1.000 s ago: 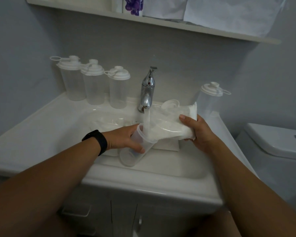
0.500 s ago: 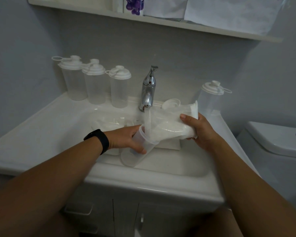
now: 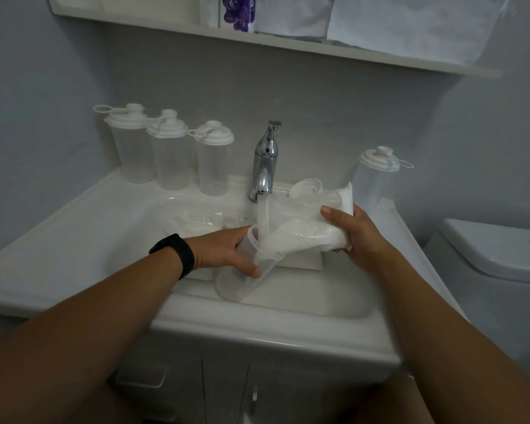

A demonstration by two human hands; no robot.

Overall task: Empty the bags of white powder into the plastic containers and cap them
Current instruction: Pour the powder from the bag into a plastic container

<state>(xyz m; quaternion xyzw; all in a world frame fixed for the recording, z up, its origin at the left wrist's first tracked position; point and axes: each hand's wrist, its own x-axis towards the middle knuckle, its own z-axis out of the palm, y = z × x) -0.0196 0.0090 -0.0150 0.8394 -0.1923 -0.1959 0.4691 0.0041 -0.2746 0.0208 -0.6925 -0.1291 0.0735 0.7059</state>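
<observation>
Three tubs [image 3: 169,151]: they stand in a row at the back left of the sink top, close by the wall. Each one is clear and has a white lid on.
Sink [image 3: 74,240]: white, with a wide flat rim.
More bags [image 3: 193,223]: clear bags with white powder lie in the bowl, behind the left wrist.
Band [image 3: 175,254]: a black band sits on the left wrist.
Left hand [image 3: 227,250]: its fingers and thumb are curled round the open tub, near the top.
Open tub [image 3: 237,286]: clear, no lid on. It is tipped, with its mouth up and to the right, over the bowl.
Tap [image 3: 265,162]: shiny metal, just behind the open tub. Something pale hangs straight down below its spout; I cannot tell if it is water or part of the bag.
Bag [image 3: 300,237]: clear, with white powder inside. Its low end goes into the mouth of the open tub. Its high end is in the right hand.
Loose lid [image 3: 305,188]: white, it lies on the rim behind the bag.
Right hand [image 3: 354,234]: its fingers are curled tight round the high end of the bag.
Last tub [image 3: 377,175]: it stands alone at the back right, lid on.
Toilet [image 3: 496,261]: white, at the far right.
</observation>
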